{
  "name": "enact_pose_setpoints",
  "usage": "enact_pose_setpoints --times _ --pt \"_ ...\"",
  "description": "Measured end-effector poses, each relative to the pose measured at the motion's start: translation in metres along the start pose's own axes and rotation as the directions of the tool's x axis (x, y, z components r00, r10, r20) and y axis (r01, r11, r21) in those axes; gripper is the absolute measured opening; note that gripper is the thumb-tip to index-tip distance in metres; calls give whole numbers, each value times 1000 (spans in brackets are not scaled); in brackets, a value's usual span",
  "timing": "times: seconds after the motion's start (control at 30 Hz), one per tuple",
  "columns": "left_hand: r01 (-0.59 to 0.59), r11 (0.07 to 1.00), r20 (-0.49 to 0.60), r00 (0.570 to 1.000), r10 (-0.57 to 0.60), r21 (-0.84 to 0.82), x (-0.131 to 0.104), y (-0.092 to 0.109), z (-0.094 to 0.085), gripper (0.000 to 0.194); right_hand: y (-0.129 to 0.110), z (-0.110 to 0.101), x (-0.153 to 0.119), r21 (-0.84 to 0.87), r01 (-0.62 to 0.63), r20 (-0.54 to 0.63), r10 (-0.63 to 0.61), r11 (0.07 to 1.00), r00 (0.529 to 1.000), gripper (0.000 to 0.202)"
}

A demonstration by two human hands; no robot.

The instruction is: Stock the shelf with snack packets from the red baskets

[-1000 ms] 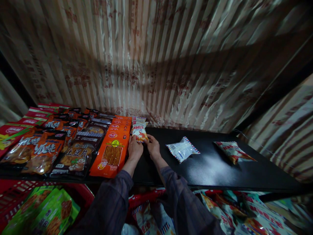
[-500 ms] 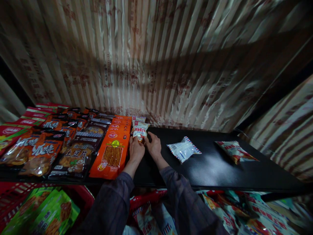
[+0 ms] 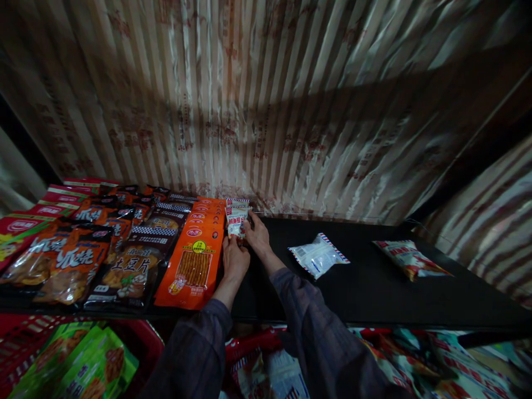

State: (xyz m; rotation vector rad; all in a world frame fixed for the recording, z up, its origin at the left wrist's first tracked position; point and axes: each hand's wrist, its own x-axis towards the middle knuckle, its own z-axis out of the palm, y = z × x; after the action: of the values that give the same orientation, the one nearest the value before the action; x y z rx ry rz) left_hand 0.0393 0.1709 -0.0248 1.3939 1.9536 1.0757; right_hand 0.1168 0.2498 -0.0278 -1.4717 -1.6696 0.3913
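A small white snack bag (image 3: 236, 217) with red lettering lies at the back of the black shelf, in front of another like it whose striped top edge shows. My right hand (image 3: 256, 235) grips its right side, fingers bent round the edge. Fingers of my left hand (image 3: 236, 258) are closed on its bottom edge. Close to the left, orange packets of stick snacks (image 3: 192, 265) lie overlapped in a row. Part of the bag is covered by my fingers.
On the black shelf (image 3: 374, 302), a white bag (image 3: 319, 256) lies face down and a red-and-white bag (image 3: 411, 258) farther right. Dark potato-chip packets (image 3: 124, 271) fill the left. Below are a red basket (image 3: 145, 338) with green packets (image 3: 95, 366) and several more snack bags (image 3: 286, 374).
My right hand has moved up along the bag's right side, and my left hand slightly down. The bag now sits straighter, in line with the one behind. The view has shifted slightly.
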Motion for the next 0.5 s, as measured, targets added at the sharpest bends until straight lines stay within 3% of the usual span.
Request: enact_pose_setpoints --times 0.5 --pt "-20 999 -7 1000 19 -44 2 6 0 50 3 2 -10 33 -95 55 93 995 994 54"
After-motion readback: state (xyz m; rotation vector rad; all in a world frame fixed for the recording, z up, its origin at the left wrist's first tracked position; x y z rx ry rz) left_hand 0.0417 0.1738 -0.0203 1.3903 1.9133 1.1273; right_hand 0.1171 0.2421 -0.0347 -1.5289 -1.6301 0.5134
